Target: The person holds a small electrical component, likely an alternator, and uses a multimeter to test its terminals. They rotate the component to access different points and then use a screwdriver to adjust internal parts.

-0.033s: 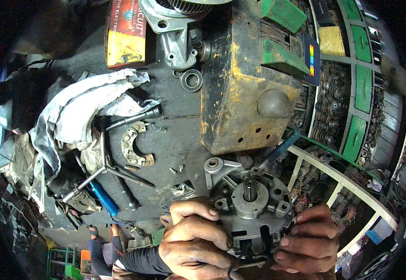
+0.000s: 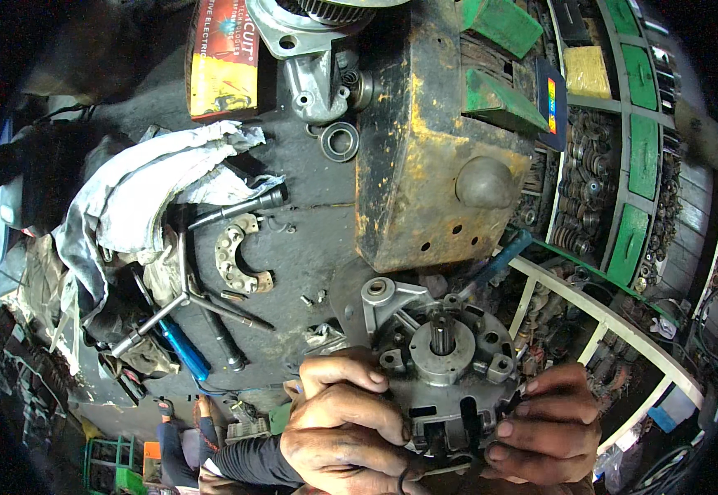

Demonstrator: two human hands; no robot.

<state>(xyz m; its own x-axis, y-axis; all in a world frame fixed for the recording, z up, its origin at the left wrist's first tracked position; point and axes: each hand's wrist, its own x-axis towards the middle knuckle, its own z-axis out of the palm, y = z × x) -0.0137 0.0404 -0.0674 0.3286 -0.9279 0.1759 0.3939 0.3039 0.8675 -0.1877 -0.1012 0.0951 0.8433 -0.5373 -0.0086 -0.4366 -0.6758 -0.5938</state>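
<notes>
A round grey metal alternator housing (image 2: 449, 394), with slots, bolt lugs and an upright splined shaft (image 2: 441, 334) at its centre, lies close to me at the lower middle. My left hand (image 2: 342, 421) grips its near left side, fingers curled over the edge. Around the near right side are the bent fingers of my right hand (image 2: 547, 429). Both thumbs are hidden. Between the hands, at the near rim, runs a thin bent wire or lead (image 2: 445, 470); I cannot tell whether either hand pinches it. A mounting ear (image 2: 378, 295) sticks out at the housing's far left.
Beyond the housing stands a worn yellow-black metal block (image 2: 433, 198). Left on the bench are a three-armed wrench (image 2: 184, 299), a blue-handled screwdriver (image 2: 184, 351), a curved rectifier plate (image 2: 233, 252), a bearing (image 2: 340, 143) and white rags (image 2: 140, 186). Parts shelves (image 2: 623, 107) line the right.
</notes>
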